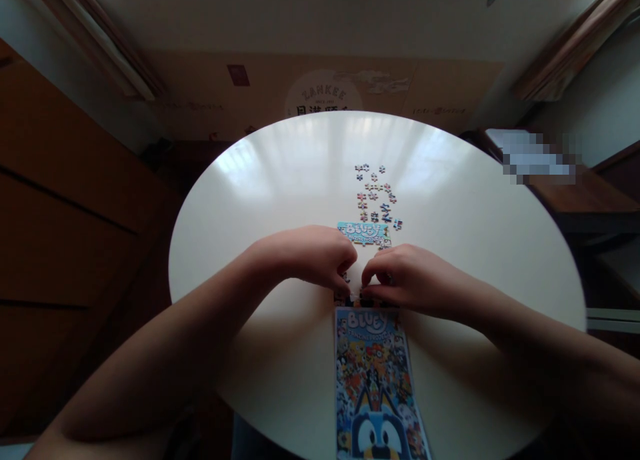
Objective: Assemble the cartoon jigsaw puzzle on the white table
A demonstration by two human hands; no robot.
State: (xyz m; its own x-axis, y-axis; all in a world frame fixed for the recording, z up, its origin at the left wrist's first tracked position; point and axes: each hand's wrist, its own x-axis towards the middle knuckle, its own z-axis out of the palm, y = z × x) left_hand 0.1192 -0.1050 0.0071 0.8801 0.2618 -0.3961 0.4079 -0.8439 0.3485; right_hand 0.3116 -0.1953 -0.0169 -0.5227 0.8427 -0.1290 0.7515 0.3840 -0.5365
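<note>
My left hand [327,257] is closed, thumb and fingers bent down at the left edge of a partly joined jigsaw puzzle. Opposite it, my right hand [395,277] is curled in a pinch at the puzzle's lower rows. What lies between the fingertips of either hand is too small and hidden to make out. The joined top part of the puzzle [363,231] shows light blue with "BLUEY" lettering. Dark joined pieces [370,301] show below the hands. Nearest me lies a reference picture [377,380] with the same lettering and a blue dog.
Several loose puzzle pieces [374,197] are scattered beyond the joined part. All of this lies on a white oval table [240,213]. Cardboard [200,80] leans at the wall behind, wooden cabinets [60,247] stand left, and a brown side surface [575,193] is at right.
</note>
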